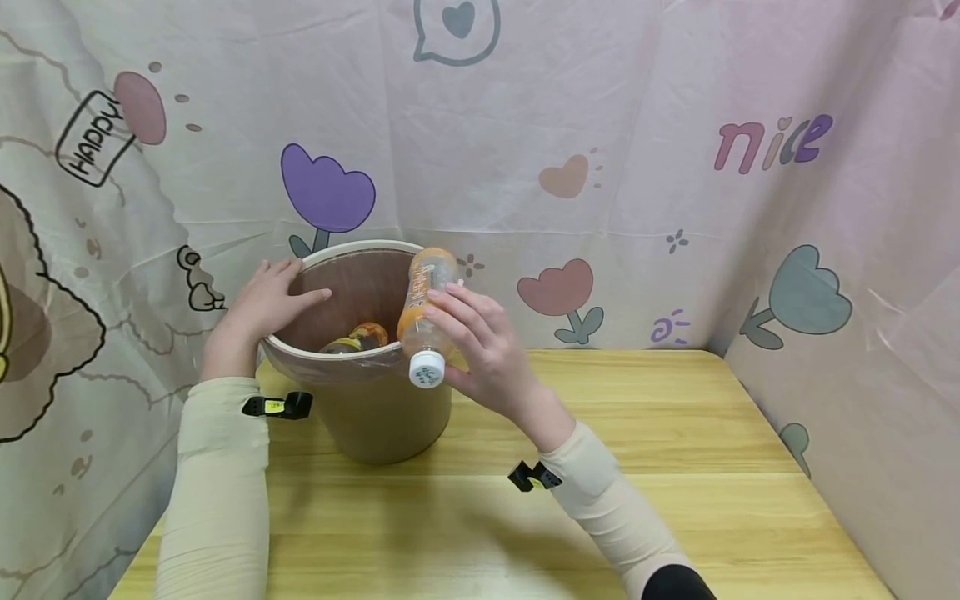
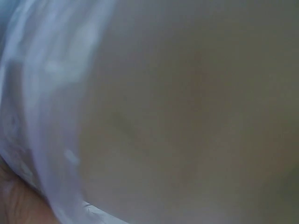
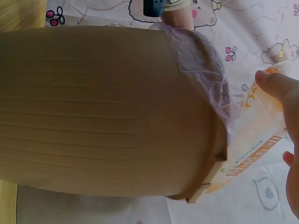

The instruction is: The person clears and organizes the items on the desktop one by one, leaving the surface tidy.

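A brown trash bin with a pale rim stands on the table, lined with a thin clear bag. My left hand rests on the rim's left side, fingers along the edge and thumb stretched over the opening. In my right hand is a plastic bottle with an orange label and white cap, held tilted at the bin's right rim, cap toward me. The right wrist view shows my thumb on the bottle. Inside the bin lies another bottle with yellow and orange on it, partly hidden by the rim.
The wooden table extends to the right and front of the bin. A printed cloth hangs behind and at both sides, close to the bin's back. The bin's blurred wall fills most of the left wrist view.
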Motion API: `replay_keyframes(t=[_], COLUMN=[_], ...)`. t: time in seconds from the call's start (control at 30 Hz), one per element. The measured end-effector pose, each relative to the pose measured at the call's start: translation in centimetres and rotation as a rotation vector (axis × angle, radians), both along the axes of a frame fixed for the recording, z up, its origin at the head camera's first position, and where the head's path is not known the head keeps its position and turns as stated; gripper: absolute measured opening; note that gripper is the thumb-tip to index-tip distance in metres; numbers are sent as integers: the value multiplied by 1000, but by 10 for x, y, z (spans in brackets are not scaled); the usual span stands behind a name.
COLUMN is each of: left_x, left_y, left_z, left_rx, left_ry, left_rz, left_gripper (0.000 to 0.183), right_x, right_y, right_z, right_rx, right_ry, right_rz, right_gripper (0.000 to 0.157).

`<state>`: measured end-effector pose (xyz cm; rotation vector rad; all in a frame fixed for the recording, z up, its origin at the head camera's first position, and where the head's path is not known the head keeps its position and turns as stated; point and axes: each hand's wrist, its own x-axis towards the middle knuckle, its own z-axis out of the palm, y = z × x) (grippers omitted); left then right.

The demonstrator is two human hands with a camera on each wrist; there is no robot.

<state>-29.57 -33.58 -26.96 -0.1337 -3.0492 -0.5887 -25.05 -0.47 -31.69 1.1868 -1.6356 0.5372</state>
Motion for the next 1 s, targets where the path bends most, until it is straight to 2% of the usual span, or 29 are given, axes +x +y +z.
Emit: replay_keyframes(t=[0.47,0.7,0.83,1.0], left_x=[-1,-1,-1,1], left_y=[1,1,1,1], left_z=[1,1,1,1], left_rx=[-6,-13,-13,-15], left_ry=[12,14,14,14], left_rz=[-2,-3,-2,-11], left_gripper=[94,94,94,92], right_x=[-7,-6,-5,-3], right_y=[-18,-22,-24,-23], right_z=[1,0,0,-3], right_rx=[38,50,80,218], right_ry=[-51,-48,-74,-125], right_rz=[-24,-40,-78,-205], right_gripper=[66,68,71,79])
